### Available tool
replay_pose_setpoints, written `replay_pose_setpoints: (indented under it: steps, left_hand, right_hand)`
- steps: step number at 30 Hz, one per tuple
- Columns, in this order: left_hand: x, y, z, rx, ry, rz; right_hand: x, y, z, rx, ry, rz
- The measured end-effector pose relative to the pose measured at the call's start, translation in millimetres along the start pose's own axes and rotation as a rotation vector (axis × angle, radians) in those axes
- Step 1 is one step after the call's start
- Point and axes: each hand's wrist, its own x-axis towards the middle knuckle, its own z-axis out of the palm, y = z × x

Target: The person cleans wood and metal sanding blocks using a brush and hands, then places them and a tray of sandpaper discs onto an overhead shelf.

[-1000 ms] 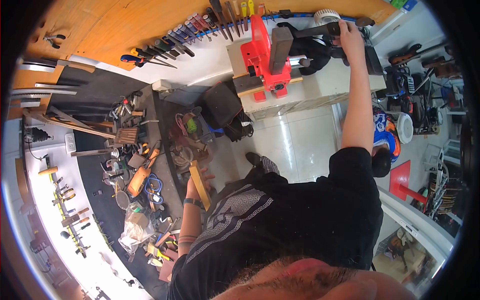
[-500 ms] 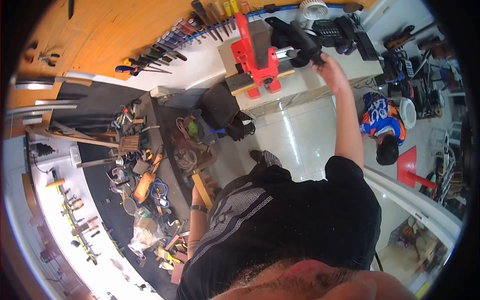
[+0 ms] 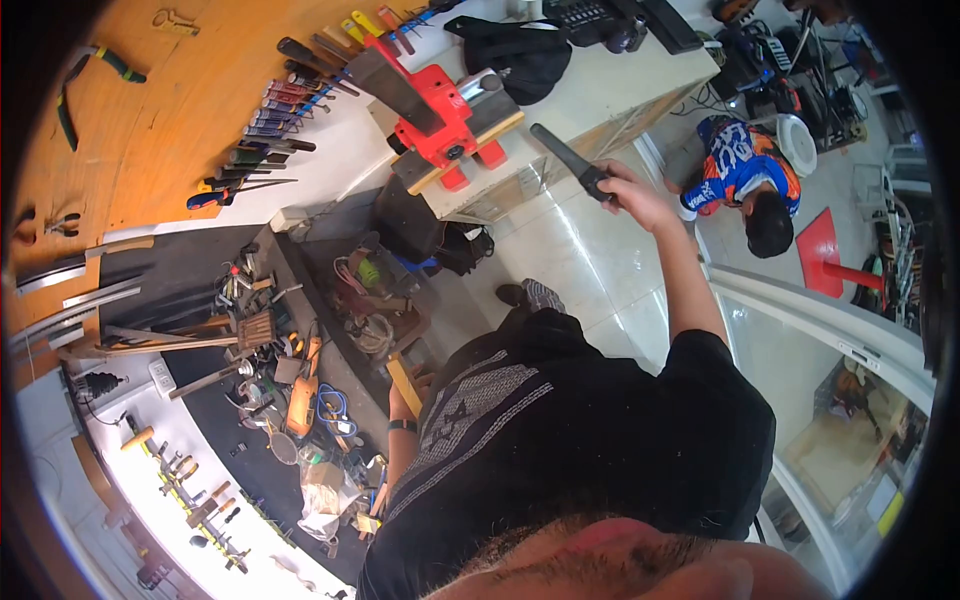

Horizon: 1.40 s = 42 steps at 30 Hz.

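Note:
My right hand (image 3: 638, 195) is closed around the near end of a long black object (image 3: 566, 155), narrow and tube-like, whose exact kind I cannot make out. Its far end points up and left, off the front edge of the white counter (image 3: 590, 115). Low beside my body, my left hand (image 3: 425, 383) grips a flat yellowish wooden bar (image 3: 404, 386), its fingers partly hidden behind the wood. On the counter, left of the black object, stands a red bench vise (image 3: 440, 115). A black cloth bag (image 3: 515, 60) lies behind the vise.
A cluttered workbench (image 3: 345, 275) with tools runs along my left. Screwdrivers (image 3: 270, 120) hang in a rack on the wall. To the right a person in a blue and orange shirt (image 3: 745, 165) bends low, near a red stand (image 3: 822, 255). A white door frame (image 3: 800, 310) is beside my right arm.
My right hand has drawn the black object off the counter, towards me. The view has swung to the right. The wooden bar stays in my left hand.

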Motion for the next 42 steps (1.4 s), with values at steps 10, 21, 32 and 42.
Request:
replay_pose_setpoints:
  steps: [10, 21, 32, 42]
  left_hand:
    - [11, 14, -2, -0.137, -0.056, -0.038]
    - [7, -21, -26, 0.991, -0.051, 0.262]
    - [29, -71, -45, 0.397, -0.071, 0.166]
    - [-4, -36, 23, -0.25, 0.11, -0.261]
  right_hand:
    - [58, 20, 48, -0.116, 0.109, -0.064]
    - [88, -15, 110, -0.769, 0.336, -0.281]
    - [111, -3, 111, -0.837, 0.304, -0.467]
    - [119, 6, 112, -0.798, 0.269, -0.492]
